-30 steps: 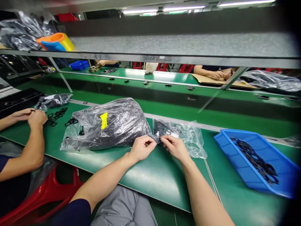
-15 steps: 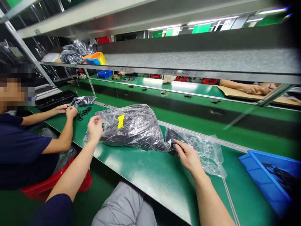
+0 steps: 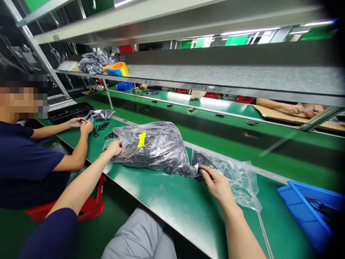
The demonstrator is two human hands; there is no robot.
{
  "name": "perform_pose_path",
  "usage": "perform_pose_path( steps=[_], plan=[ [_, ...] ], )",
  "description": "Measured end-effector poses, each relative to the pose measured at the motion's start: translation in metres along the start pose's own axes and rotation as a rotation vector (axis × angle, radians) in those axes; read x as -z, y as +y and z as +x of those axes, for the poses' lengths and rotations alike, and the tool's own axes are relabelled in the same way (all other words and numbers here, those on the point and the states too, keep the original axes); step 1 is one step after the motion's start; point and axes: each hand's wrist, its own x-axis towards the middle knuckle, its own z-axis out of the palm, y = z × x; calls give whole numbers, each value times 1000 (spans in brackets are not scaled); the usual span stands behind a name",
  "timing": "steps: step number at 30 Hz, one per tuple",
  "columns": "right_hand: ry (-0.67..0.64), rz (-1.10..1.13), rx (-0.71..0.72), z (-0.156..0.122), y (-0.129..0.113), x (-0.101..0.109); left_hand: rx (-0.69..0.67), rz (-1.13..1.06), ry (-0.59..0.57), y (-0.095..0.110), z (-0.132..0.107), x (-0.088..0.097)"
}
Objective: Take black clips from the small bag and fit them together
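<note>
A large clear plastic bag (image 3: 156, 149) stuffed with black parts lies on the green table (image 3: 167, 201), a yellow tag (image 3: 141, 139) on its top. My left hand (image 3: 115, 147) rests against the bag's left end, fingers curled onto the plastic. My right hand (image 3: 217, 183) pinches the twisted neck of the bag at its right end, where the loose open plastic (image 3: 234, 178) spreads out flat.
A person in a dark blue shirt (image 3: 24, 165) sits to my left, hands over small black rings (image 3: 101, 127). A blue bin (image 3: 312, 212) with black parts stands at the right. Beyond runs a green conveyor (image 3: 215, 118) carrying scattered black pieces; other people's arms (image 3: 285, 108) rest across it.
My left hand left the bag's neck, swung out to the left and now lies on the bag's left end. My right hand kept its pinch on the neck. The view turned left.
</note>
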Motion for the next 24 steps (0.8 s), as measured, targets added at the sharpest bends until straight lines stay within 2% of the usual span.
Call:
perform_pose_path(
  steps=[5,12,18,21,23,24],
  plan=[
    [13,-17,10,0,0,0,-8,-66,69,3,-7,-1],
    [17,-18,10,0,-1,1,106,-303,205,5,-15,-1],
    [36,-8,5,0,-5,3,199,-571,409,5,-20,17],
    [49,-4,-10,0,-7,4,184,-767,560,18,-29,28],
    [48,-2,-20,1,-8,5,134,-864,572,36,-37,30],
    [47,1,-24,1,-9,5,102,-896,536,48,-43,29]
  ],
)
